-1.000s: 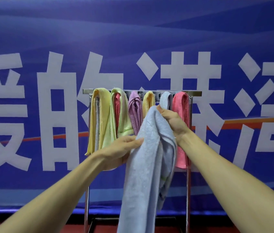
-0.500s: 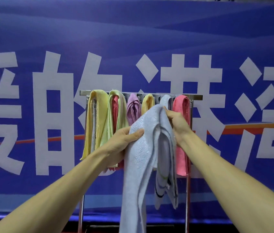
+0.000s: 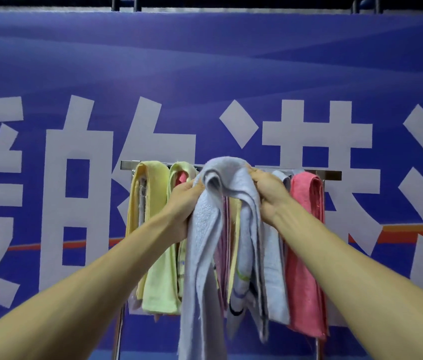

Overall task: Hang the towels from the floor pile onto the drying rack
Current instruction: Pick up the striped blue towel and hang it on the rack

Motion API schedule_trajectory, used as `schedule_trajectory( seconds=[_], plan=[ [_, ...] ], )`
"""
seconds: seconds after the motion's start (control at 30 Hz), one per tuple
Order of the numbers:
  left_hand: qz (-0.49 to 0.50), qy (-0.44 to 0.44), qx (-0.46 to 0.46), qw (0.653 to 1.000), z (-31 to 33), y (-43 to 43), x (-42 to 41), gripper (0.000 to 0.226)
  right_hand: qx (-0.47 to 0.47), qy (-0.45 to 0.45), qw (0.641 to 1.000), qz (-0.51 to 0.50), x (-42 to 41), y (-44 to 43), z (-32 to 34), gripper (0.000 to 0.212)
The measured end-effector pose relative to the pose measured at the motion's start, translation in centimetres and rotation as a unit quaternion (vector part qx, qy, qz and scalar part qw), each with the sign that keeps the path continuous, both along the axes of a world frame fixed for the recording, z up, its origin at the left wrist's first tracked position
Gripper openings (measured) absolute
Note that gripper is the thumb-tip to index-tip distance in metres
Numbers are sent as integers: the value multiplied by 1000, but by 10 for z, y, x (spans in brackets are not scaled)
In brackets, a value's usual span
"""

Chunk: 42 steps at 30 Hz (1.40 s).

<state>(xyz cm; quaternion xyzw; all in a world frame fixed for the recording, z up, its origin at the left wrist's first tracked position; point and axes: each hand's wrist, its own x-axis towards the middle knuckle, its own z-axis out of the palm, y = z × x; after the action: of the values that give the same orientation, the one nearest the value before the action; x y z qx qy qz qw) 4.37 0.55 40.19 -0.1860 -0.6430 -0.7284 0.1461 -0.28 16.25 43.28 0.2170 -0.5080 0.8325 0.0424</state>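
Observation:
A pale blue towel point(image 3: 205, 245) hangs folded between both hands, its top fold raised level with the rack's top bar. My left hand point(image 3: 183, 203) grips its left edge. My right hand point(image 3: 270, 193) grips its right edge. The metal drying rack point(image 3: 332, 174) stands right behind, its bar holding a yellow towel point(image 3: 148, 203), a light green towel point(image 3: 161, 287), another pale blue towel point(image 3: 276, 276) and a pink towel point(image 3: 306, 255). Purple and yellow towels in the middle are mostly hidden by the held one. The floor pile is out of view.
A large blue banner point(image 3: 205, 87) with white characters fills the wall close behind the rack. The rack's legs point(image 3: 118, 333) run down out of frame. Several hung towels crowd the bar from end to end.
Both hands have lifted the pale blue towel upward and toward the rack, from chest height to the level of the top bar. The view has drawn closer to the rack.

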Motion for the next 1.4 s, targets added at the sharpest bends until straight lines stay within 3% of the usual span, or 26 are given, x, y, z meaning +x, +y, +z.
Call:
schedule_trajectory(
  seconds=[0.13, 0.23, 0.3, 0.37, 0.47, 0.57, 0.63, 0.67, 0.7, 0.77, 0.87, 0.97, 1.0, 1.03, 1.13, 1.27, 1.33, 1.4],
  plan=[
    [42, 0, -28, 999, 35, -14, -43, 4, 42, 33, 996, -66, -18, -9, 29, 13],
    [107, 19, -52, 993, 58, -18, -69, 20, 91, 43, 984, -147, -39, -9, 47, 15],
    [147, 44, -84, 985, 67, -18, -82, 25, 191, 73, 951, -234, -57, -8, 53, 25],
    [207, 72, -130, 967, 73, -22, -98, 28, 321, 120, 879, -331, -72, -10, 58, 38],
    [344, 94, -213, 909, 75, -26, -120, 31, 454, 195, 744, -449, -87, -13, 63, 30],
    [395, 146, -282, 862, 72, -27, -133, 14, 576, 251, 574, -525, -91, -18, 61, 15],
    [426, 182, -338, 819, 64, -28, -141, 10, 631, 295, 455, -554, -89, -25, 55, 16],
    [438, 199, -369, 795, 59, -28, -144, 8, 647, 314, 415, -557, -88, -28, 51, 15],
    [447, 221, -394, 772, 54, -28, -147, 6, 656, 333, 389, -554, -89, -31, 46, 14],
    [452, 247, -420, 748, 46, -28, -149, 4, 660, 358, 368, -549, -93, -35, 35, 19],
    [441, 258, -449, 733, 37, -31, -146, 5, 655, 371, 357, -554, -97, -39, 25, 22],
    [412, 259, -468, 737, 28, -30, -137, 19, 665, 381, 315, -560, -95, -42, 23, 20],
    [410, 259, -470, 738, 25, -28, -134, 20, 673, 375, 323, -549, -93, -43, 22, 21],
    [412, 260, -466, 739, 23, -26, -131, 18, 678, 361, 356, -533, -90, -44, 20, 23],
    [430, 255, -435, 749, 18, -18, -121, 15, 651, 304, 497, -486, -82, -45, 9, 23],
    [409, 214, -454, 762, 6, -20, -118, 20, 555, 194, 714, -381, -81, -50, -14, 17],
    [384, 188, -450, 784, -3, -23, -117, 18, 525, 145, 766, -343, -79, -54, -22, 17],
    [343, 172, -444, 810, -9, -21, -112, 26, 511, 112, 788, -325, -77, -55, -28, 19]
  ],
)
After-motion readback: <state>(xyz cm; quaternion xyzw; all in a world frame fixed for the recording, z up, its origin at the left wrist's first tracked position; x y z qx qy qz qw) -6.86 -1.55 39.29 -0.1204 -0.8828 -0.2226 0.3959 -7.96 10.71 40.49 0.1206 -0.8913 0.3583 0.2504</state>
